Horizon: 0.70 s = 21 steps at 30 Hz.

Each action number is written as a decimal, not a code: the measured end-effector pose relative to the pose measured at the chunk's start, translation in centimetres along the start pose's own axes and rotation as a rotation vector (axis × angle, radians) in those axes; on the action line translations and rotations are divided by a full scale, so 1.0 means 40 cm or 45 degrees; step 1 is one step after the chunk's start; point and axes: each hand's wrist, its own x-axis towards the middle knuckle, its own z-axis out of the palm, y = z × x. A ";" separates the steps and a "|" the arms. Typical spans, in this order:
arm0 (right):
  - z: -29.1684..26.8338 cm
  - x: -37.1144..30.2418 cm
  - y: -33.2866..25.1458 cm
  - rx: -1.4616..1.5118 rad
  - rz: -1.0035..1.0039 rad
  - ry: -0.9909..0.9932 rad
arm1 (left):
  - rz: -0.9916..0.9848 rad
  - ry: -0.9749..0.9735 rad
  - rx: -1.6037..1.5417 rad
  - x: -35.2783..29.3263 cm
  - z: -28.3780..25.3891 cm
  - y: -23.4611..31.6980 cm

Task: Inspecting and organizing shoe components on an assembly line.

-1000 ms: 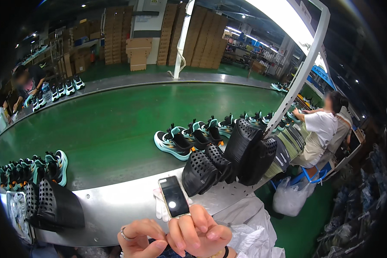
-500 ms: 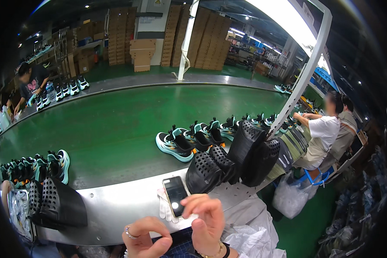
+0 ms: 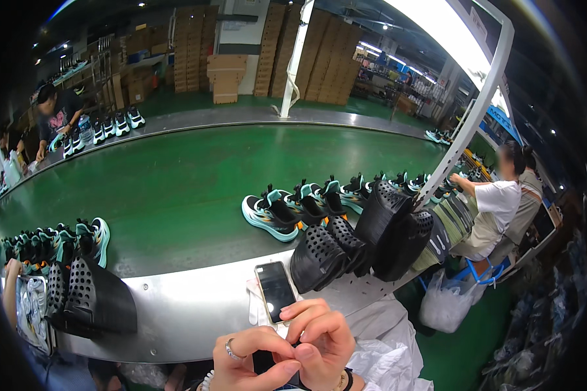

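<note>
1. At about 9 o'clock from the middle of the view, a row of black-and-mint sneakers [image 3: 98, 242] lines the green belt [image 3: 176, 176], well apart from the hands.
2. At 8 o'clock, black perforated clog-shaped forms [image 3: 98, 296] stand on the metal tabletop [image 3: 179, 313].
3. Near 6 o'clock, the person's left hand [image 3: 251, 358] has thumb and index finger curled toward each other.
4. Just above it, a white glove [image 3: 255, 306] lies partly under a smartphone [image 3: 274, 285]; neither is gripped.
5. Between 5 and 6 o'clock, the right hand's [image 3: 326, 332] bent fingers meet the left's; whether they pinch something tiny cannot be told. The hands' work seems unfinished; neither holds a shoe, and how much remains is unclear.
6. At 5 o'clock, more black perforated forms [image 3: 316, 257] stand beside the phone, with white cloth [image 3: 388, 355] below.
</note>
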 end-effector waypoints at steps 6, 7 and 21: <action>-0.006 0.001 0.008 -0.033 -0.016 -0.019 | 0.013 -0.010 0.073 0.007 -0.002 -0.008; 0.002 -0.002 0.002 -0.052 -0.029 -0.023 | 0.023 -0.022 0.056 0.004 -0.008 0.001; 0.076 0.059 -0.085 1.939 0.671 0.492 | 0.056 0.149 -0.124 0.006 -0.022 -0.024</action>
